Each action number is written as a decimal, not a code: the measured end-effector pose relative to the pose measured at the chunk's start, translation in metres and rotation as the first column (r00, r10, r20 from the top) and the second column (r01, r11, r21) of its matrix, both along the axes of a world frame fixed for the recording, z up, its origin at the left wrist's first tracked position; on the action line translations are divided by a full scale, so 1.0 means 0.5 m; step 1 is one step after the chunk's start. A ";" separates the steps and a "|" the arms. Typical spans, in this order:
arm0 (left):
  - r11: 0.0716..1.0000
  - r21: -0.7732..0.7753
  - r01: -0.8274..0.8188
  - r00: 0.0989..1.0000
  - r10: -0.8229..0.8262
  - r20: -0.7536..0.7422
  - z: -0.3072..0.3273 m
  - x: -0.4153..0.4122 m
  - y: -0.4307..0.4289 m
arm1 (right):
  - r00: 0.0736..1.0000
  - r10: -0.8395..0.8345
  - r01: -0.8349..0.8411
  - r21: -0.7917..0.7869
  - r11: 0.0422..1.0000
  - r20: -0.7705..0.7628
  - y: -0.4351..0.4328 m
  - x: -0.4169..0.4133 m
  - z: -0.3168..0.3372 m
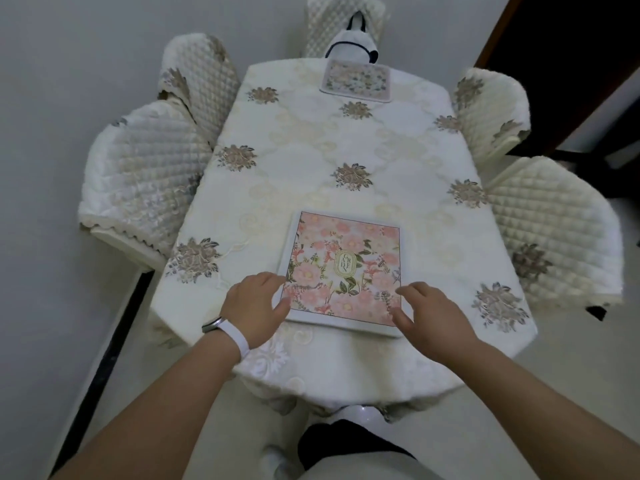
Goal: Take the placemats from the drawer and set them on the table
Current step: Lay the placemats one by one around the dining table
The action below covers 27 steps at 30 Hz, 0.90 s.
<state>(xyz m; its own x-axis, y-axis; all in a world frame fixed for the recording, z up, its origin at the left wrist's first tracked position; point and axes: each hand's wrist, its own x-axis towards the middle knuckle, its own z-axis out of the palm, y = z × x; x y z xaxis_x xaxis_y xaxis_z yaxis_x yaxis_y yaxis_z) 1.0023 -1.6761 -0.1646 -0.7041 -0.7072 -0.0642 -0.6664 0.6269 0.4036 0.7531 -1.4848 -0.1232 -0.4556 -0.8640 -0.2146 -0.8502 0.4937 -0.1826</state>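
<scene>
Clothing: at the bottom centre of the frame, a patch of dark fabric (346,445) above pale fabric, between the two bare forearms.
Wristband: a white wristband (230,337) circles the left wrist, lower left of centre.
Left hand: the left hand (258,306) lies at the lower-left corner of the near placemat, fingers loosely spread and gripping nothing; its fingertips overlap the mat's left border, though the blur hides whether they press on it.
Right hand: the right hand (433,317) is at the mat's lower-right corner, fingers splayed and relaxed, holding nothing; thumb and fingertips reach the right border.
Near placemat: the near placemat (343,268) lies flat on the table just below the frame's centre — a pink floral panel with a pale border and a small gold oval emblem with letters.
Table: the table (311,157) is draped in cream fabric embroidered with brownish flower clusters and fills the middle of the frame.
Side chairs: quilted cream covers on all four; near left chair (138,174) and far left chair (201,74) sit along the left edge, near right chair (554,230) and far right chair (491,109) along the right.
Far placemat: the far placemat (355,80) lies flat at the table's far end, upper centre, well apart from the near one — floral, paler in this view.
End chair: the end chair (346,15) stands at the top centre, with a white item (349,46) trimmed in dark on it.
Background: pale wall at upper left, a dark opening (571,46) at upper right.
</scene>
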 end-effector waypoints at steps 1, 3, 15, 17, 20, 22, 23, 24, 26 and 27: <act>1.000 0.011 0.000 1.000 0.000 0.007 -0.005 -0.012 -0.010 | 1.000 -0.022 0.022 0.004 1.000 0.011 -0.007 -0.012 -0.008; 0.995 0.087 -0.039 0.999 0.037 0.029 -0.015 -0.031 -0.030 | 0.996 -0.073 0.071 0.025 0.997 0.055 -0.025 -0.035 -0.025; 0.678 0.561 -0.474 0.844 0.533 0.069 -0.056 -0.156 -0.123 | 0.736 -0.412 0.424 0.109 0.899 0.536 -0.130 -0.144 -0.114; 0.623 0.607 -0.493 0.812 0.580 0.065 -0.060 -0.179 -0.131 | 0.684 -0.444 0.490 0.086 0.867 0.579 -0.132 -0.158 -0.118; 0.602 0.622 -0.501 0.806 0.586 0.082 -0.074 -0.199 -0.145 | 0.599 -0.482 0.560 0.095 0.823 0.639 -0.132 -0.176 -0.132; 0.590 0.618 -0.520 0.796 0.597 0.100 -0.085 -0.205 -0.154 | 0.517 -0.511 0.619 0.114 0.778 0.687 -0.132 -0.183 -0.142; 0.587 0.610 -0.533 0.787 0.608 0.102 -0.088 -0.208 -0.157 | 0.478 -0.522 0.648 0.118 0.753 0.707 -0.131 -0.186 -0.148; 0.589 0.595 -0.547 0.777 0.622 0.098 -0.090 -0.211 -0.160 | 0.442 -0.530 0.675 0.121 0.728 0.724 -0.132 -0.188 -0.151; 0.615 0.545 -0.569 0.767 0.636 0.083 -0.088 -0.223 -0.162 | 0.358 -0.549 0.726 0.145 0.673 0.755 -0.134 -0.192 -0.156; 0.633 0.522 -0.572 0.768 0.636 0.069 -0.087 -0.231 -0.160 | 0.314 -0.559 0.748 0.162 0.644 0.768 -0.134 -0.194 -0.158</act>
